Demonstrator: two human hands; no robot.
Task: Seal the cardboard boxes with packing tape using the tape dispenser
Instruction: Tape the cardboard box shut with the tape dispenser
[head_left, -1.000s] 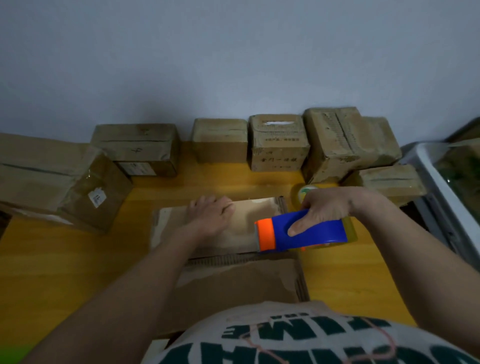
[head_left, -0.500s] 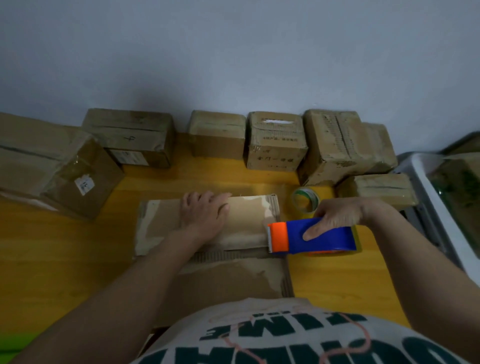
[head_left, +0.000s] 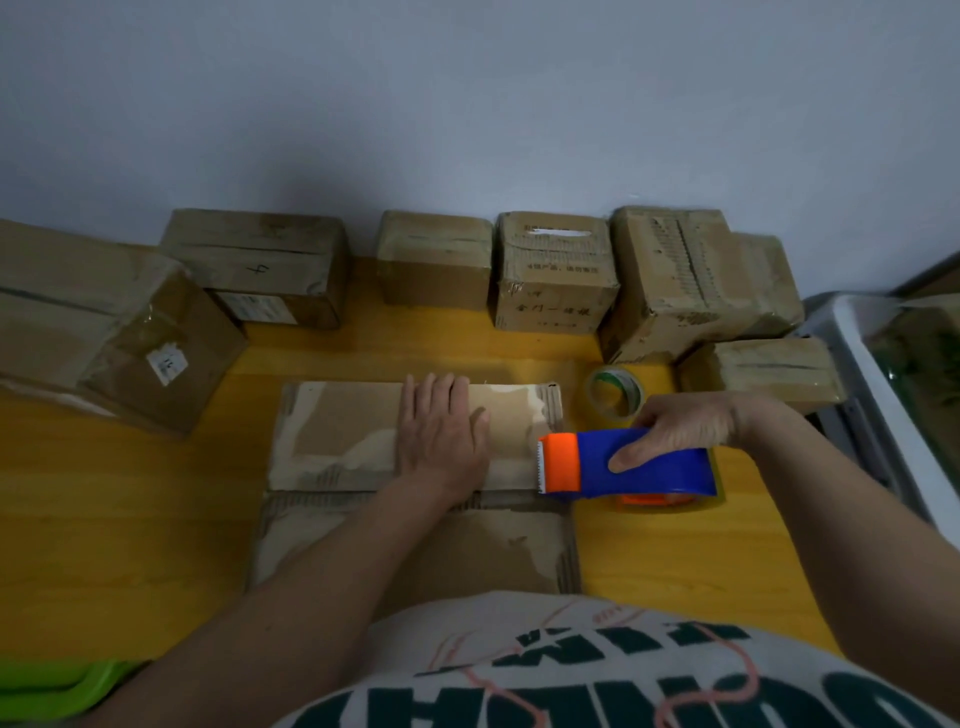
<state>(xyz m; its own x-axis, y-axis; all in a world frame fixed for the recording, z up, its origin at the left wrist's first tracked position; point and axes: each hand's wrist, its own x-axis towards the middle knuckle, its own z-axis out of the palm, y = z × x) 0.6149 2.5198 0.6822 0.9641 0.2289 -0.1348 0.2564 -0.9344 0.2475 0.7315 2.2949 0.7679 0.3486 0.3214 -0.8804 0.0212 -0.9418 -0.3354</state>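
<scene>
A flat cardboard box (head_left: 343, 441) lies on the yellow table (head_left: 130, 519) right in front of me, its two top flaps meeting in a seam across the middle. My left hand (head_left: 441, 436) presses flat on the far flap with straight fingers. My right hand (head_left: 680, 426) grips a blue tape dispenser (head_left: 634, 462) with an orange head. The dispenser's toothed edge sits at the right end of the box, beside the seam. Tape on the box cannot be made out.
Several taped cardboard boxes (head_left: 556, 270) line the wall at the back, and a larger one (head_left: 104, 327) sits at the left. A spare tape roll (head_left: 615, 389) lies behind the dispenser. A white bin (head_left: 872, 374) stands right, a green tray (head_left: 47, 686) at bottom left.
My right hand has drawn the dispenser to the right, from over the box top to its right end. My left hand stays pressed on the far flap.
</scene>
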